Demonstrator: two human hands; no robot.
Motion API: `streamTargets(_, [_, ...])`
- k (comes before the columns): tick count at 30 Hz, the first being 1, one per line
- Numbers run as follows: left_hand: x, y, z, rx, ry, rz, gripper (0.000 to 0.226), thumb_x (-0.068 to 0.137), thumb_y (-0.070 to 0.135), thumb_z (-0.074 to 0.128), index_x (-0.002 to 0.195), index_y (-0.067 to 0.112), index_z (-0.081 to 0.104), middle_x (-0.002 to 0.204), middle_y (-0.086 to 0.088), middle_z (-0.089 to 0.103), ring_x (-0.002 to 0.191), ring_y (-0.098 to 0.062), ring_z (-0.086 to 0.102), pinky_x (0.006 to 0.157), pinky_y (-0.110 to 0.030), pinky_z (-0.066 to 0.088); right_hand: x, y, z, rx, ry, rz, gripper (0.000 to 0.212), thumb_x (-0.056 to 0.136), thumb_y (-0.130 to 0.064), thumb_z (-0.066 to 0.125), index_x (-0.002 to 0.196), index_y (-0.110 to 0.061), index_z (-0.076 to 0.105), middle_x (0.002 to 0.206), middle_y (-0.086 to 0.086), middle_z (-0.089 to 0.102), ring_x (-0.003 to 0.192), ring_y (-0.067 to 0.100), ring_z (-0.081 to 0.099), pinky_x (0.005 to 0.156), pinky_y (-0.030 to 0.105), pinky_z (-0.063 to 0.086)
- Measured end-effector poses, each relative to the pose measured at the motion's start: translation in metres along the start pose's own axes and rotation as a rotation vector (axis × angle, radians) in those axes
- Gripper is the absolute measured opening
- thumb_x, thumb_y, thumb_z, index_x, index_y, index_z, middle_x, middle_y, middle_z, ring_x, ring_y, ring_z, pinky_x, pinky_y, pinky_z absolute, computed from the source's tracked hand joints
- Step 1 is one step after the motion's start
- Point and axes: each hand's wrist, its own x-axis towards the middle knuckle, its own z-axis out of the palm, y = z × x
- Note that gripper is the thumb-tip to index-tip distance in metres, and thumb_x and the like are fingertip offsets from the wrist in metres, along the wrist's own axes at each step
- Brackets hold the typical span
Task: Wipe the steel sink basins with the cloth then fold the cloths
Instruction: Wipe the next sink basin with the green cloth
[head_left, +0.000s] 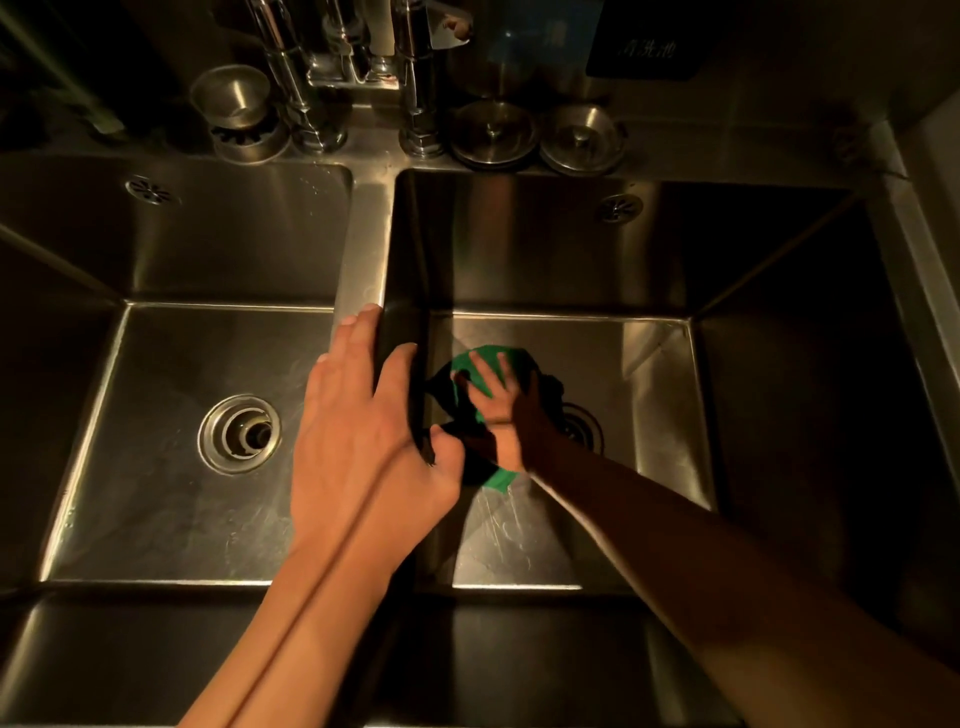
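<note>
Brushed, glossy steel basin (649, 249); soft matt green cloth (498, 364).

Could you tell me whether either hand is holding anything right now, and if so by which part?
The right hand presses flat on the middle of the green cloth on the right basin floor, not gripping it. The left hand rests empty on the divider.

You've got pale handwriting on the dark sign (647, 44) up top, way too blurry to read. The blue label (524, 44) next to it is just as smudged.
</note>
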Motion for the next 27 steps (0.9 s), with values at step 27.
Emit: streamTargets(27, [0.003, 0.012, -0.007, 0.36, -0.188, 0.014, 0.096, 0.082, 0.054, 0.061, 0.161, 0.014, 0.025, 0.171, -0.02, 0.003, 0.16, -0.035, 0.001, 0.127, -0.052, 0.022, -0.092, -0.009, 0.062, -0.326, -0.09, -0.628, 0.047, 0.099, -0.054, 0.038, 0.12, -0.021, 0.064, 0.133, 0.006, 0.057, 0.136, 0.032, 0.041, 0.121, 0.057, 0.004])
